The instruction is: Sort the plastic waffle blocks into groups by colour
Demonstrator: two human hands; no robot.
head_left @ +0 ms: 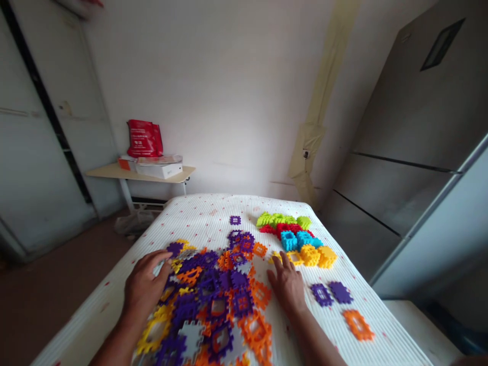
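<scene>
A wide pile of interlocking plastic building tiles, among them a purple tile (208, 284), a grey tile (191, 336) and an orange tile (261, 295), covers the middle of the bed-like surface. My left hand (144, 282) is at the pile's left edge, thumb and index finger curved apart, beside a purple tile (175, 248) and a yellow tile (157, 328). No tile shows in its grasp. Right of the pile, my right hand (287, 282) lies palm down with fingers spread. Its fingertips reach the near edge of a yellow tile (276, 255), at the left end of a yellow row.
Behind the yellow tiles (310, 255) are rows of blue tiles (301, 239), red tiles (280, 229) and green tiles (284, 219). Two purple tiles (331, 293) and an orange tile (358, 325) lie at the right. A side table (102, 173) holds a red bag (144, 138).
</scene>
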